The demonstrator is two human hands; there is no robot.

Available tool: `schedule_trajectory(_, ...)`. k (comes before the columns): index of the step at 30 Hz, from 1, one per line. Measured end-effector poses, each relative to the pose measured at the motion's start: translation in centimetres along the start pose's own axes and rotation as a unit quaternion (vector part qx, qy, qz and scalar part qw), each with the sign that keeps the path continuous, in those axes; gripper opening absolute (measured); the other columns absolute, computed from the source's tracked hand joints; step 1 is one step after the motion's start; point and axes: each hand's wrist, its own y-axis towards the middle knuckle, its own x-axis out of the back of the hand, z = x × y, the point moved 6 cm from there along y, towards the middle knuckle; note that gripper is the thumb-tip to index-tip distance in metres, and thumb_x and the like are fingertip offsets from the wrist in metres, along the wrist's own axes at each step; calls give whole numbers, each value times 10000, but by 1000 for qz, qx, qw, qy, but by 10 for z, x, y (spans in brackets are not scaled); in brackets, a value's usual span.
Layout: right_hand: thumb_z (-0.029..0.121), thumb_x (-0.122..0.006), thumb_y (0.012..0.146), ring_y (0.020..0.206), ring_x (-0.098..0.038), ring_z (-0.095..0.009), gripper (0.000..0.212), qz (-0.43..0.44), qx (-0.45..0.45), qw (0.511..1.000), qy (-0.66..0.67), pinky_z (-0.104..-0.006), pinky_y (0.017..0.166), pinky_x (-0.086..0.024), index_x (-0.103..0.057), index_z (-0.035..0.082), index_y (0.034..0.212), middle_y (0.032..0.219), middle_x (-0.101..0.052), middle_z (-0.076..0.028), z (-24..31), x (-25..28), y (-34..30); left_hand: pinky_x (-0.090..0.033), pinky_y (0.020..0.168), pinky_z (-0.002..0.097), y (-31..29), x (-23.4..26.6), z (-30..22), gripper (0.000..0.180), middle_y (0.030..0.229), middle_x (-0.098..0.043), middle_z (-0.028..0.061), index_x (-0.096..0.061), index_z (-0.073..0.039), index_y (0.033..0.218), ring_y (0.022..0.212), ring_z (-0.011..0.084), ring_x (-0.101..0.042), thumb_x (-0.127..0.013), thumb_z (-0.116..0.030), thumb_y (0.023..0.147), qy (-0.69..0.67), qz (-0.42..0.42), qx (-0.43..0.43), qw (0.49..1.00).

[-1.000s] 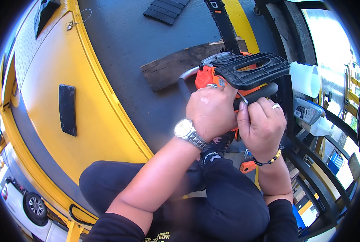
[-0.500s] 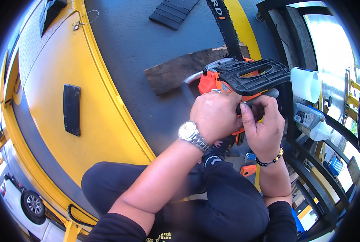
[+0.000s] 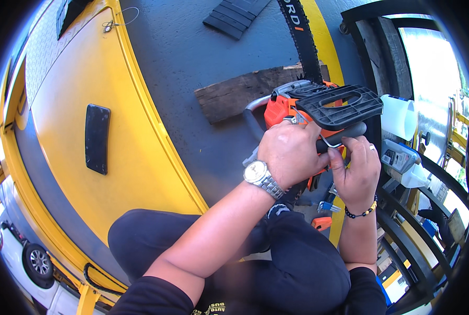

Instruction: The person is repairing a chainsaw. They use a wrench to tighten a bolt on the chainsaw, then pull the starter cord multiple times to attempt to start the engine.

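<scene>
An orange chainsaw [image 3: 277, 111] lies in front of me, its bar and chain [image 3: 303, 44] pointing away and a black slotted hand guard [image 3: 368, 111] on top. My left hand [image 3: 291, 149] is closed against the saw's body, its fingers curled; what they grip is hidden. Between my hands a thin bent silver rod, seemingly a hex key [image 3: 330, 144], shows below the guard. My right hand [image 3: 357, 170] pinches its end between thumb and forefinger, beside the saw's black handle [image 3: 356, 129].
Behind the saw lies a wooden beam [image 3: 229, 97] on the blue floor. A hex key set [image 3: 327, 206] and an orange piece [image 3: 322, 223] lie near my leg. A yellow platform [image 3: 134, 157] stands left, with a black pad [image 3: 97, 139]; a black rack [image 3: 368, 47] holds containers at right.
My hands have drawn slightly apart, and the right has moved toward me, uncovering more of the bent silver rod. The whole view has shifted a little.
</scene>
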Motion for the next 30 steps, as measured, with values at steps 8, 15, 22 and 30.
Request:
schedule_trajectory(8, 205, -741, 926, 591, -576, -307, 255, 31, -37, 996, -75, -410, 588, -429, -552, 80, 810, 703, -592, -96, 21, -10, 2, -594, 640, 412, 1, -5, 4, 288, 716, -715, 129, -716, -66, 935, 700, 304, -726, -784, -279, 754, -1, -7, -2, 1000)
schedule_trajectory(15, 167, -721, 951, 638, -584, -327, 236, -49, -82, 995, 6, -435, 594, -435, -550, 64, 826, 756, -598, -100, 7, -15, -5, -559, 585, 395, -6, -4, 0, 350, 704, -690, 71, -704, -115, 1030, 637, 285, -690, -816, -253, 729, 5, -112, -71, 991)
schedule_trajectory(22, 194, -697, 960, 659, -597, -347, 252, -60, -79, 993, -64, -459, 606, -451, -534, 64, 818, 800, -616, -109, 15, -18, -7, -574, 629, 407, -13, 1, -2, 254, 776, -718, 59, -687, -99, 951, 664, 284, -700, -787, -276, 798, 16, -143, -88, 986)
schedule_trajectory(30, 260, -629, 990, 718, -692, -437, 272, -56, -187, 981, -9, -545, 645, -552, -592, 41, 833, 767, -695, -200, 17, -25, -6, -589, 653, 427, -14, 2, 3, 228, 824, -749, 101, -737, -108, 1025, 727, 294, -730, -737, -260, 854, 14, -157, -110, 981)
